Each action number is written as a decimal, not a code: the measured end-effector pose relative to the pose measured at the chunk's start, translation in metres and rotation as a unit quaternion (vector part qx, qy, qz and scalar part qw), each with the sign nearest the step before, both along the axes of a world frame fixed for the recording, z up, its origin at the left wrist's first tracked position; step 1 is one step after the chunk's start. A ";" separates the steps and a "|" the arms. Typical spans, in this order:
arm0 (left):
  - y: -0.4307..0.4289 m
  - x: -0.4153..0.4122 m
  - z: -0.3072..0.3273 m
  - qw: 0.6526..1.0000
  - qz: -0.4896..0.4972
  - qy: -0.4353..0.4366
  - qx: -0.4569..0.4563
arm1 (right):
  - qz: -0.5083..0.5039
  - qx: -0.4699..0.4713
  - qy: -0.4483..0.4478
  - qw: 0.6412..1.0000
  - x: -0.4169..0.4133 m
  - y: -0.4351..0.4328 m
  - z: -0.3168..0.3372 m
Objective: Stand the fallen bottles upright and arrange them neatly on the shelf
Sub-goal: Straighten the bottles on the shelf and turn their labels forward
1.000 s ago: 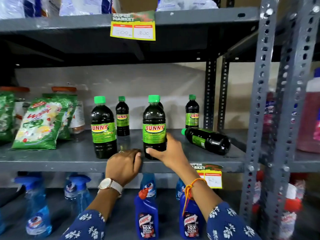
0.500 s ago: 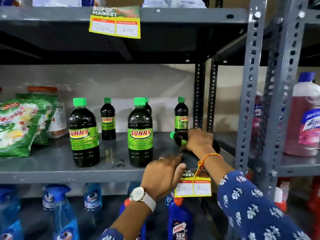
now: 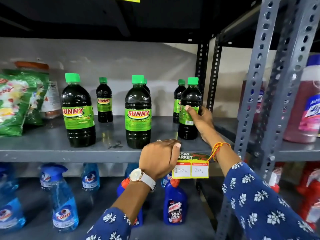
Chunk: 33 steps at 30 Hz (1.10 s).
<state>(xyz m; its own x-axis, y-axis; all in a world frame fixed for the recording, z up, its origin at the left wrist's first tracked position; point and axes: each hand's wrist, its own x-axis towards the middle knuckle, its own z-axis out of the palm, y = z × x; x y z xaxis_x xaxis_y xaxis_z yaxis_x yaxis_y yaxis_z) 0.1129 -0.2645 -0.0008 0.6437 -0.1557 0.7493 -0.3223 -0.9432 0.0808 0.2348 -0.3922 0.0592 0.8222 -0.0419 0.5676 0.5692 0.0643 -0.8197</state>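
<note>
Dark Sunny bottles with green caps stand on the grey shelf (image 3: 43, 149). My right hand (image 3: 200, 122) grips the rightmost front bottle (image 3: 189, 99), which stands upright at the shelf's right end. Two more large bottles stand in front, one at the left (image 3: 78, 111) and one in the middle (image 3: 138, 113). Smaller bottles stand behind: one at the back left (image 3: 104, 101), one mostly hidden behind the middle bottle, one behind the held bottle (image 3: 178, 99). My left hand (image 3: 159, 158) rests on the shelf's front edge, fingers together, holding nothing.
Green detergent packets (image 3: 15, 103) and an orange-lidded jar lie at the shelf's left. A yellow price tag (image 3: 190, 169) hangs on the edge. Blue spray bottles (image 3: 62, 201) and Harpic bottles (image 3: 174, 203) fill the lower shelf. Perforated uprights (image 3: 254, 80) stand right, a pink bottle (image 3: 310, 104) beyond.
My right hand left the middle bottle, took the bottle lying at the right end and stood it upright. My left hand slid right along the shelf edge.
</note>
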 end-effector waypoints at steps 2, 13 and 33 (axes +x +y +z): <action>0.001 -0.001 0.000 1.000 -0.013 0.004 -0.005 | 0.017 -0.050 0.026 0.998 0.003 -0.004 -0.005; 0.006 0.000 -0.001 0.999 -0.022 0.027 0.002 | 0.009 -0.143 0.084 0.986 0.006 -0.010 -0.015; 0.007 0.001 -0.001 1.000 -0.015 0.012 -0.002 | -0.008 -0.142 0.060 0.988 0.003 -0.013 -0.021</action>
